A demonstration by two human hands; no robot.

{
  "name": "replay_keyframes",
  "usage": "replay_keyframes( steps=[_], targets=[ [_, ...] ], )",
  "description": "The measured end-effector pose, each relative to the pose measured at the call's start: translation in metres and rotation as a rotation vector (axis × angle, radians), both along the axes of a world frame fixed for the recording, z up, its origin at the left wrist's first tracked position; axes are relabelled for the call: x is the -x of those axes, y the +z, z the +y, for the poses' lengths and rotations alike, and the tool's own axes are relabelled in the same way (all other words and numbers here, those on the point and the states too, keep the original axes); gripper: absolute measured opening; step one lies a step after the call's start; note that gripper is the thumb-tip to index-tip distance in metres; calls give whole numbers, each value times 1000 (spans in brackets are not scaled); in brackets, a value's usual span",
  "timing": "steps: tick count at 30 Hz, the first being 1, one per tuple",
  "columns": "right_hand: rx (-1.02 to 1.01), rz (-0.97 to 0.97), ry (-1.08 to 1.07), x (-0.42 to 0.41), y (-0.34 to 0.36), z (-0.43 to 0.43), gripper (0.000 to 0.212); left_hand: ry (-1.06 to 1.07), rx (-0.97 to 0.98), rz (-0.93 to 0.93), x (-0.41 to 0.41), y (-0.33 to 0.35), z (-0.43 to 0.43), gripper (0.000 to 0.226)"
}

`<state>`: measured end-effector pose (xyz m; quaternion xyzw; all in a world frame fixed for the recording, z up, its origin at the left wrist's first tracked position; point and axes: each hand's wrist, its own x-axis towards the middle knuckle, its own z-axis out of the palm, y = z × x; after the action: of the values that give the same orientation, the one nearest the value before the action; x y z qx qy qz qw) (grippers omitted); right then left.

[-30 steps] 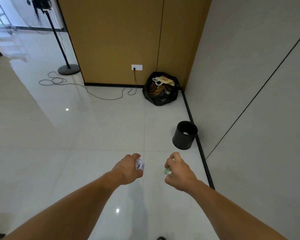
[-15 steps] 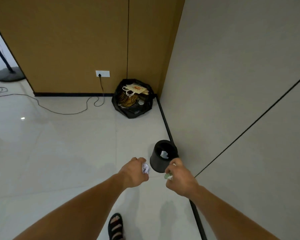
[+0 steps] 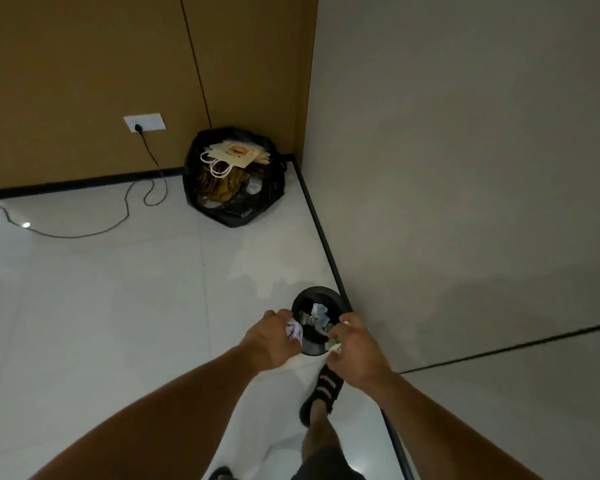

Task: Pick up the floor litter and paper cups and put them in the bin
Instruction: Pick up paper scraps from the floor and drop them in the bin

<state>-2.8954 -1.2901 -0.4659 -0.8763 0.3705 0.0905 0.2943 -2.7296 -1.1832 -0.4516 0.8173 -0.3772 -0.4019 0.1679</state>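
The left hand (image 3: 269, 341) is closed around a crumpled white paper (image 3: 294, 330), which sticks out at the fingertips, over the left edge of the bin. The right hand (image 3: 357, 348) grips a small greenish scrap (image 3: 334, 345) at the bin's near right edge. The black bin (image 3: 321, 293) stands on the floor (image 3: 118, 289) between both hands, beside the wall, with some paper litter already inside. A black bag (image 3: 234, 174) sits in the corner.

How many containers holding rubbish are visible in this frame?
2. A small black bin stands by the wall, just beyond both hands; a large black rubbish bag sits open in the far corner. Others may be out of view.
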Motion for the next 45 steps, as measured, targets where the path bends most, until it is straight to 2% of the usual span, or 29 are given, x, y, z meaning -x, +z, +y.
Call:
replay_keyframes(
  steps=[2,6,9,12,17,20,24,29,33,39,43,45],
  targets=[
    [-30,7,23,-10,-23,-40,32,42,-26,31,-6,-18,-41,38],
    [-110,51,21,-26,-73,-110,35,134,-106,88,-19,-67,-108,52],
    [-130,65,21,-44,-125,-149,39,222,-136,131,-32,-121,-150,47],
    [-141,79,41,-64,-187,-173,36,261,-193,145,-39,-189,-181,60],
    [-201,118,17,-83,-292,-190,28,290,-183,179,-44,-298,-211,66],
    [-215,134,37,-83,-341,-193,41,358,-188,207,-52,-344,-214,81],
    [-229,205,12,-76,-369,-195,53,392,-245,200,-59,-370,-193,71],
    [-249,264,27,-77,-342,-186,64,376,-351,191,-71,-341,-166,72],
    [-207,282,172,-111,-288,-190,73,339,-309,150,-105,-289,-166,69],
    [-88,245,319,-195,-180,-187,72,257,-211,14,-161,-189,-155,66],
    [-55,225,409,-241,-114,-166,74,95,-256,-145,-177,-118,-111,67],
    [-49,228,463,-257,-83,-150,75,94,-293,-198,-174,-87,-81,66]
  ],
)
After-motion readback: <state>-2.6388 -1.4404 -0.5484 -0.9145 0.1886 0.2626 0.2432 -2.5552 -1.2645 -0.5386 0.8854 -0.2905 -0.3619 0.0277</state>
